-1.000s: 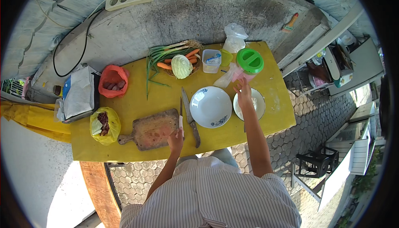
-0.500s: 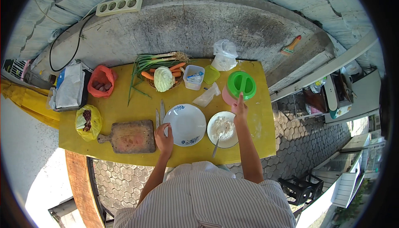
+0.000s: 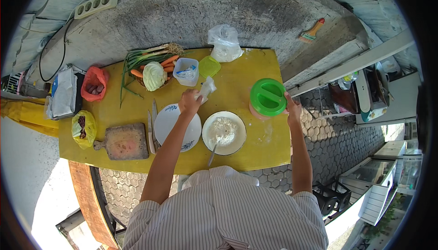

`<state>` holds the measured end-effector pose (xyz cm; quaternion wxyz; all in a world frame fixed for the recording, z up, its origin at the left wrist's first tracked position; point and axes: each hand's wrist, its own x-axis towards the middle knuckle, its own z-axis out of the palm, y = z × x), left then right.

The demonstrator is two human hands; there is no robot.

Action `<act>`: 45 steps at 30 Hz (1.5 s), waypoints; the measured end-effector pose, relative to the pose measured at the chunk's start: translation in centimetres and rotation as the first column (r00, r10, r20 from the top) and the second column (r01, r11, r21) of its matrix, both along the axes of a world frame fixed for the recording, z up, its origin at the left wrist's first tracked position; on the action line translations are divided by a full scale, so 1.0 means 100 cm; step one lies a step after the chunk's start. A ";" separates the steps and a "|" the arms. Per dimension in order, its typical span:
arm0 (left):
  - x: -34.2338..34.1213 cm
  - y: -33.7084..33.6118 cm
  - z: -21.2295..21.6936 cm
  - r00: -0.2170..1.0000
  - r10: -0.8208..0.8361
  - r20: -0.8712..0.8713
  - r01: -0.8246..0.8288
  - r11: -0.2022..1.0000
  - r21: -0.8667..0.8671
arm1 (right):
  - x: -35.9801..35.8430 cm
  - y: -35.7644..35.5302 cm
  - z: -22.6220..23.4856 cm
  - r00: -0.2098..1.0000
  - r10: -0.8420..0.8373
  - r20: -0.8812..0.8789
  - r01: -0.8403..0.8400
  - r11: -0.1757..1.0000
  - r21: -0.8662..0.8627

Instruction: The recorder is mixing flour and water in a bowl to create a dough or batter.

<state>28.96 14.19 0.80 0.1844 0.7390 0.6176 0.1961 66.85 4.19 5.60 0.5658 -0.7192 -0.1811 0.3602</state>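
Observation:
My left hand is closed on a small clear plastic bag of white stuff, held over the middle of the table. Its forearm crosses above a large white plate with blue flowers. At the right, my right hand grips the side of a pink pitcher with a green lid; the lid hides most of the pitcher's body. Between the two hands stands a white bowl holding white flour. A metal spoon leans in it, handle toward me.
Behind are a cabbage, carrots, green onions, a clear tub, a green lid and a plastic bag. Leftward lie two knives, a cutting board, a yellow bag and a red bag.
My left hand has moved from beside the plate to the small bag and taken hold of it. My right hand has shifted from the pitcher's front to its right side. The view has shifted.

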 end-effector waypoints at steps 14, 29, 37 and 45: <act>-0.024 -0.020 -0.024 0.846 0.353 0.400 -0.400 0.916 0.038 | -0.029 -0.031 0.077 0.581 0.632 0.513 -0.579 0.764 -0.285; -0.010 -0.114 0.006 0.837 0.299 0.457 -0.358 0.933 0.044 | -0.071 -0.029 0.091 0.346 0.594 0.726 -0.604 0.733 -0.312; -0.011 -0.137 0.007 0.847 0.249 0.470 -0.295 0.955 0.026 | -0.075 -0.032 0.089 0.346 0.552 0.759 -0.598 0.753 -0.275; -0.011 -0.138 0.011 0.845 0.223 0.486 -0.264 0.964 0.015 | -0.074 -0.038 0.092 0.360 0.547 0.756 -0.573 0.769 -0.284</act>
